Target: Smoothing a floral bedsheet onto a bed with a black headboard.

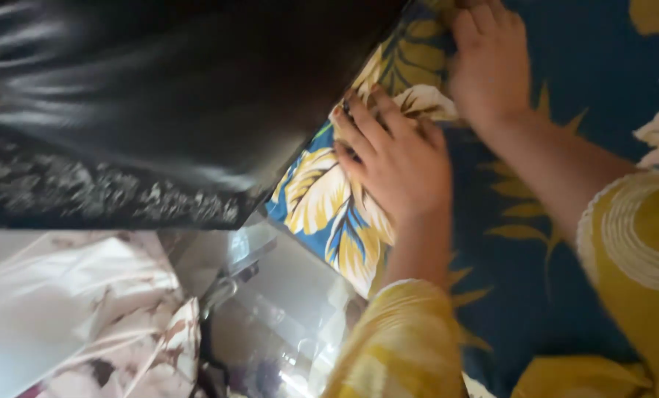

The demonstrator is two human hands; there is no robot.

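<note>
Two hands press a blue sheet (565,243) with yellow leaves beside a dark headboard (160,96). Left hand (399,158), fingers spread flat, pins the folded edge; right hand (491,63) lies open on the cloth. Firm, even pressure toward the edge should keep it smooth.

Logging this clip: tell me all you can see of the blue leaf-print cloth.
The cloth looks like soft woven fabric, dark blue with yellow and white leaf shapes. It lies spread out, its edge running beside a dark padded surface. The left hand presses flat on that edge, and the right hand rests on it further along. Both yellow sleeves lie over it.
</note>
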